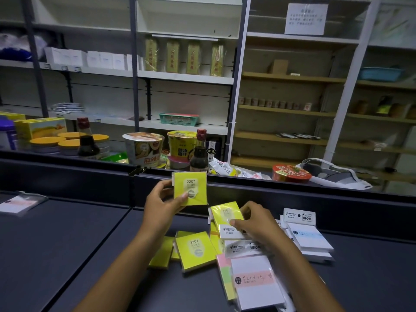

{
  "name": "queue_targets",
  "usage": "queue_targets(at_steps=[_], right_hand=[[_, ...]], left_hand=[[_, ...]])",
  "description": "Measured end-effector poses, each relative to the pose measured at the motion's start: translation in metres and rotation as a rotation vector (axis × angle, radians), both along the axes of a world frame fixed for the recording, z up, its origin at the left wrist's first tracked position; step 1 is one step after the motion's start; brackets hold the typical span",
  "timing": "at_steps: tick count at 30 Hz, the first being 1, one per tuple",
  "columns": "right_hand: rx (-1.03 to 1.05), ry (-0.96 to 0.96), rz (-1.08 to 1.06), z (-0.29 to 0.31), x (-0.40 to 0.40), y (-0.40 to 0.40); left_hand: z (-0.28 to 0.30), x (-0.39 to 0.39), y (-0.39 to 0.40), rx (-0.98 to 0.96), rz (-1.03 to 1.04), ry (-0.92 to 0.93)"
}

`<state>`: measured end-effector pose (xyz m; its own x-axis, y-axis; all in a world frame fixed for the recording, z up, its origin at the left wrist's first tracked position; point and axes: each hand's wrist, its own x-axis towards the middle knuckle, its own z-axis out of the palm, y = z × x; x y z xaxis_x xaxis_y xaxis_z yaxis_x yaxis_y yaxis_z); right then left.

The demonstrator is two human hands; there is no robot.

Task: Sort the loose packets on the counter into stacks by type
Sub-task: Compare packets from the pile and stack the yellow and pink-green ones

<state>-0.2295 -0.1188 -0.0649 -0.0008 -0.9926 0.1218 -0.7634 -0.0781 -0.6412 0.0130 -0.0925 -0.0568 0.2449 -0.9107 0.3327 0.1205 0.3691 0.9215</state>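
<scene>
Packets of sticky notes lay scattered on the dark bench (67,233), most of them gathered in front of the person. The left hand (161,204) held one yellow packet (190,188) marked 2207 upright above the bench, thumb pressed on its face and fingers curled behind it, so the grip was clamped on that packet. The right hand (254,224) pinched a second yellow packet (226,215), tilted, with its lower end among the pile. Just below lay more yellow packets (194,253), overlapping one another, the top one also reading 2207. To their right sat a white packet with a pink band (254,282), partly covering a pad of pink and green strips (226,273). Further right, white packets with pale blue print (309,237) were piled near the bench's raised back edge. A lone clear-wrapped packet (19,204) lay well apart at far left. Behind the bench stood noodle cups (144,148) and soy sauce bottles (200,152).
</scene>
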Motion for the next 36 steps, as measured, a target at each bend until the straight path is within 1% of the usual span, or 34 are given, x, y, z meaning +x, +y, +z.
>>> queue_targets(at_steps=[5, 8, 11, 15, 19, 25, 28, 36], right_hand=[[-0.097, -0.203, 0.072, 0.003, 0.004, -0.001], [-0.175, -0.282, 0.068, 0.006, 0.006, 0.000], [-0.228, -0.427, 0.060, 0.008, 0.006, 0.002], [-0.242, -0.642, 0.070, 0.011, 0.008, 0.009], [-0.228, -0.777, 0.090, 0.014, 0.011, 0.027], [-0.231, -0.870, 0.104, 0.010, 0.021, 0.069], [-0.242, -0.901, 0.115, 0.010, 0.034, 0.091], [-0.316, -0.918, 0.148, 0.014, 0.104, 0.163]], left_hand=[[-0.001, 0.004, -0.001, -0.004, 0.004, 0.017], [-0.002, 0.006, -0.002, 0.007, -0.005, 0.061], [-0.002, 0.009, 0.000, 0.011, -0.005, 0.090], [-0.001, 0.013, 0.006, 0.002, 0.026, 0.096], [-0.004, 0.014, 0.019, 0.004, 0.045, 0.117], [-0.014, 0.020, 0.050, -0.017, 0.066, 0.129], [-0.020, 0.033, 0.073, -0.027, 0.115, 0.150], [-0.018, 0.112, 0.168, -0.110, 0.160, 0.161]])
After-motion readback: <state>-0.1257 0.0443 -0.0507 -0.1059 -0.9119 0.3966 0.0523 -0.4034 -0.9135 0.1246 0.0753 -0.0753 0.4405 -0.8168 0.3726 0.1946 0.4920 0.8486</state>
